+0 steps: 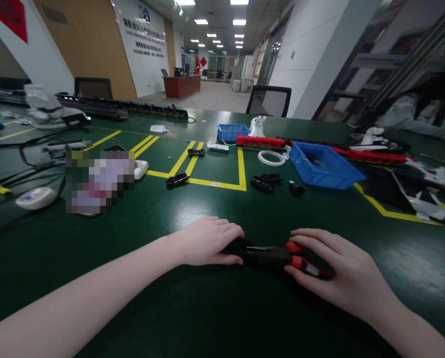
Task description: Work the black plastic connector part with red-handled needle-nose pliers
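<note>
Left fingers (232, 233) wrapped round black part (240, 248) over tabletop (207, 318), right fingers (315, 234) gripping red-handled pliers (297, 261) right by it; I'd flag the part twisting loose if that left grip's too light.

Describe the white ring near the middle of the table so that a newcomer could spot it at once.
On the green table, find the larger blue bin, right of centre. The white ring lies flat just left of it, in front of the red strip. Its round, hollow shape and pale colour set it apart from the black parts nearby.
</note>
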{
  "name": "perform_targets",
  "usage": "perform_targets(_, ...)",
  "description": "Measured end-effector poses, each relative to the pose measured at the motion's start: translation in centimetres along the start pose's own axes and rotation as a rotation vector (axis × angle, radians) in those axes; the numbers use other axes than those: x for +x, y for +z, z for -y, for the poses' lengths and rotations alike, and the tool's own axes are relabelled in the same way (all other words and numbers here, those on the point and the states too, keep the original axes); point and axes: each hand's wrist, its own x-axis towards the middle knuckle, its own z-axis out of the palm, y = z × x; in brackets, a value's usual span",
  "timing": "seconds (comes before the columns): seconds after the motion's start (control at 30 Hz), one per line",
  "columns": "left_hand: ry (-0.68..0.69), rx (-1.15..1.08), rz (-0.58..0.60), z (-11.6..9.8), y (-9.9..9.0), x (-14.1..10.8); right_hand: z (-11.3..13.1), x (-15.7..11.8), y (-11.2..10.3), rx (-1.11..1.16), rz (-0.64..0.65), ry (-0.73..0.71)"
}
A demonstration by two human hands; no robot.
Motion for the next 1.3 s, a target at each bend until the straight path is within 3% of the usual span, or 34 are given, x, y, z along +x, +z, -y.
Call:
perform_targets(0.53, 0.015, 0.01, -0.03, 0.3, 0.4, -0.1, 0.9, 0.3, 0.7, 0.094, 0.004, 0.028)
perform_targets(1.3, 0.04, 0.043, -0.033, 0.6, 0.3, 0.1, 0.1, -0.1, 1.7, 0.129, -0.032, 0.017)
